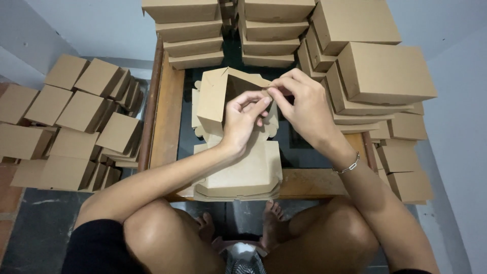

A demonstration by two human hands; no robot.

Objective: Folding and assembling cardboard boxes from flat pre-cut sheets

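Head view: both hands (243, 119) (304, 109) pinch box flap (253, 81) (stacks crowd edges).

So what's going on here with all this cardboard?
A person seated at a small wooden table is folding a brown cardboard box blank into shape. The left hand and right hand pinch a flap at its top edge, with one side already standing. It sits on a pile of flat blanks. Finished closed boxes are stacked at the back of the table, to the right, and on the floor to the left.
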